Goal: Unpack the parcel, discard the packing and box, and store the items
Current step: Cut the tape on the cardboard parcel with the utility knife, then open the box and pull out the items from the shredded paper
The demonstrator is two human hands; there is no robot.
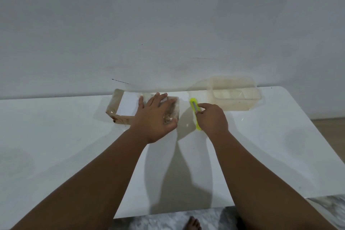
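A brown parcel (119,107) wrapped in clear tape, with a white label on top, lies on the white table (56,145) near the wall. My left hand (155,117) lies flat on the parcel's right half, fingers spread. Just right of the parcel, my right hand (211,119) grips a neon yellow box cutter (194,106). Its tip points away from me and its metal blade slider shows. The cutter sits beside the parcel's right edge, close to the tabletop.
A clear plastic storage container (235,94) stands at the back right of the table against the wall. The table's front edge runs below my forearms, with marbled floor and a bare foot (192,223) beneath. Wooden floor shows at the right.
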